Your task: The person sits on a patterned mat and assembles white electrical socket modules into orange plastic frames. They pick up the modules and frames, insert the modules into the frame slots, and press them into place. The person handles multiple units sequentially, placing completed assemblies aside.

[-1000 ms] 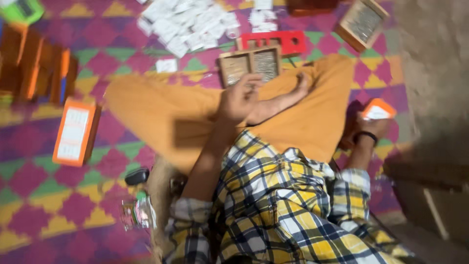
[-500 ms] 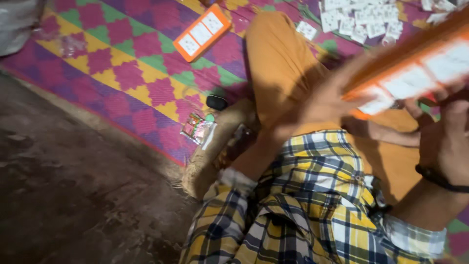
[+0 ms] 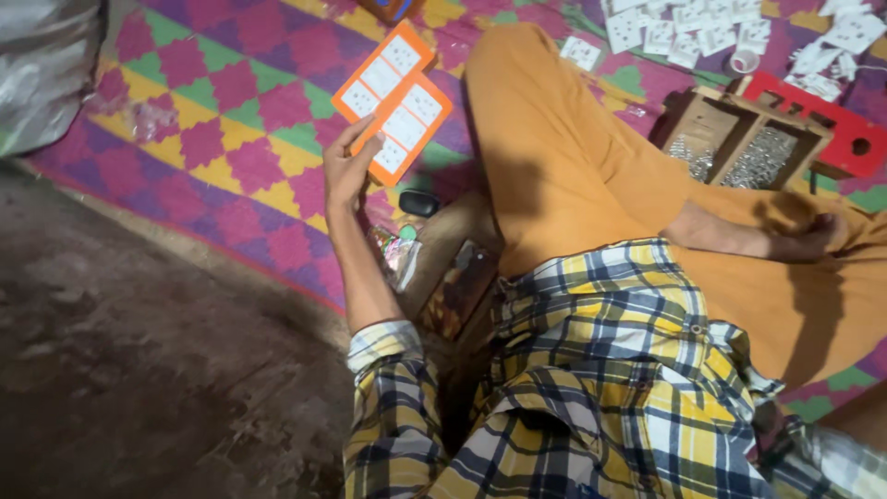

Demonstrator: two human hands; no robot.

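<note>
Now out to the left side: left hand stretched over the mat, fingers closed on the near edge of an orange card, thumb on top. Half a second ago, held up close to the camera on the right; now carried across and lowered, tilted, overlapping a second card of the same kind lying flat on the mat. Whether touching that one or just above it, impossible to tell. Grip not yet let go, so not yet set down. Right hand out of sight, only a plaid sleeve at the bottom corner; finger state impossible to tell. Further right, past the orange-clad leg: wooden tray of small metal bits, red block, scattered white slips, all well apart from the card.
</note>
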